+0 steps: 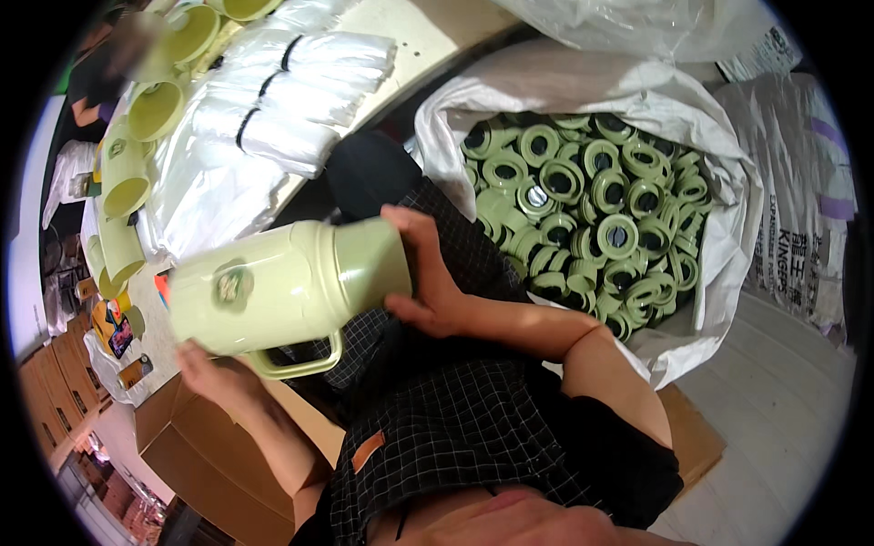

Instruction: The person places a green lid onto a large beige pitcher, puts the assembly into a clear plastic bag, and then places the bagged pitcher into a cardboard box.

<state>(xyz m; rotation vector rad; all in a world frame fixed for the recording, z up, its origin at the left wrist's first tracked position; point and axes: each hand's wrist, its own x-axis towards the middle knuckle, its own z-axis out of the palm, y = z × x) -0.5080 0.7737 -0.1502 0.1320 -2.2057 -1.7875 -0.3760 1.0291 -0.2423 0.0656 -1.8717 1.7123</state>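
Note:
Held on its side in front of me is a pale green vacuum flask [259, 291] with a loop handle [305, 366] on its lower side and a faded picture on its body. My left hand [218, 375] grips its base end, fingers partly hidden behind it. Around the darker green cup-shaped lid [371, 264] at the other end, my right hand [428, 278] is closed, thumb and fingers on opposite sides. To the right, a white woven sack [719, 264] holds many round green stopper-like parts [619, 237] with dark centres.
Bundled clear plastic bags [300, 100] lie on the table [423, 27], beside a row of open green flask bodies [127, 182]. An open cardboard box [209, 455] stands at lower left. Plastic-wrapped packs [792, 200] stand at far right. Another person [96, 86] is at upper left.

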